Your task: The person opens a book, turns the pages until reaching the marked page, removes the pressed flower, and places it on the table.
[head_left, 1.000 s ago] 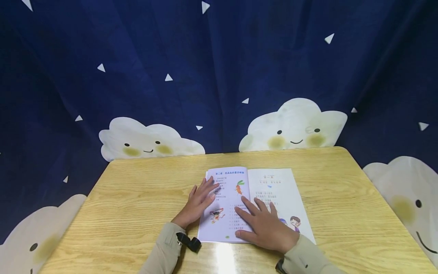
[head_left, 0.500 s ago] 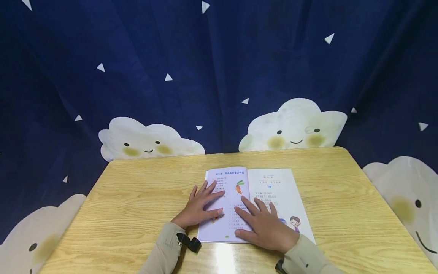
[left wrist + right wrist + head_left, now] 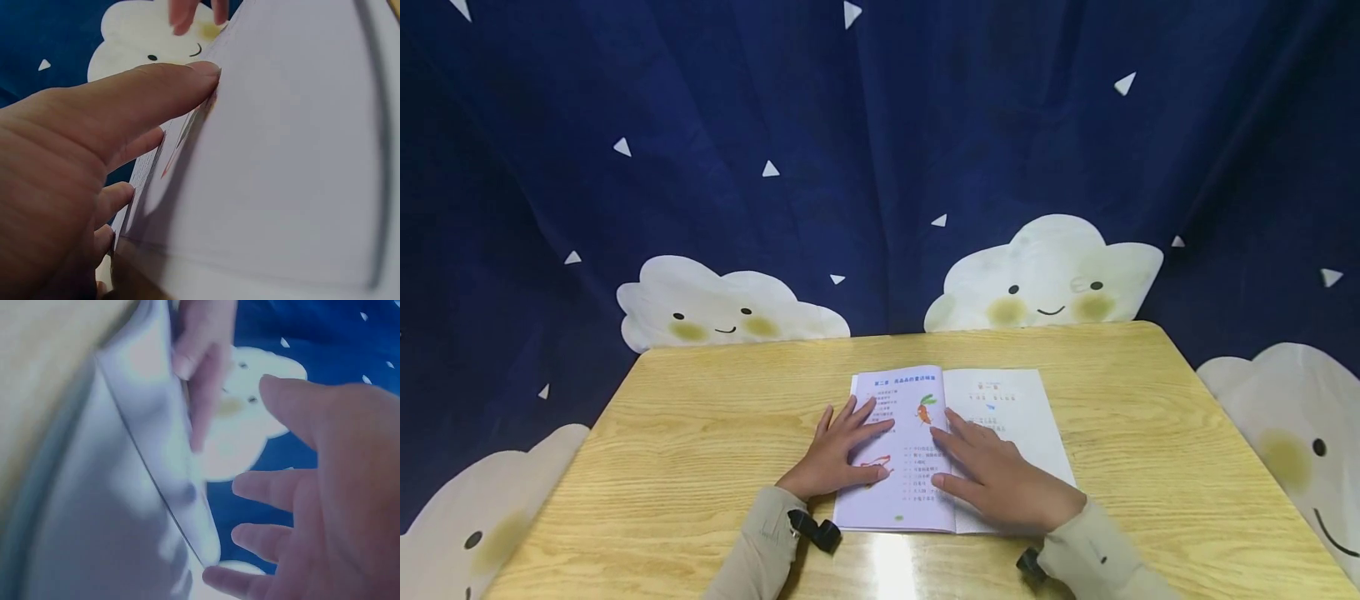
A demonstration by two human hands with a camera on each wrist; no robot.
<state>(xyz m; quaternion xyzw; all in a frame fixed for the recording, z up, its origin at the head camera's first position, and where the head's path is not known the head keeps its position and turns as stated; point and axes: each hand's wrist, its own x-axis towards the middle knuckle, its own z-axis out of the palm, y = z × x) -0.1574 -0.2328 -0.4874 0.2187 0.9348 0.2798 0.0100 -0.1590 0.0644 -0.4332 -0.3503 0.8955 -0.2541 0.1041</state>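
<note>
An open book point(image 3: 891, 504) with printed text and small coloured pictures lies on the table, a carrot drawing point(image 3: 923, 412) on its left page. My left hand point(image 3: 831, 458) rests on that page's outer side, fingers spread and fairly straight. In the left wrist view the thumb point(image 3: 181, 87) touches the paper. My right hand point(image 3: 1011, 483) is above the right page point(image 3: 1037, 417), its fingertips towards the fold and the left page. The right wrist view shows its fingers point(image 3: 265, 487) extended, holding nothing, mostly apart from the paper; whether the lowest fingertip touches it, I cannot tell.
The book lies on a light wooden table point(image 3: 722, 417) with rounded far corners. Behind it hangs a dark blue curtain point(image 3: 737, 100) printed with white triangles and smiling clouds point(image 3: 1045, 267). Dark wrist devices point(image 3: 815, 530) sit at both sleeve cuffs.
My right hand has lifted and shifted right from the left page, turning more onto its side. My left thumb first spread away from the fingers, then stayed low on the left page.
</note>
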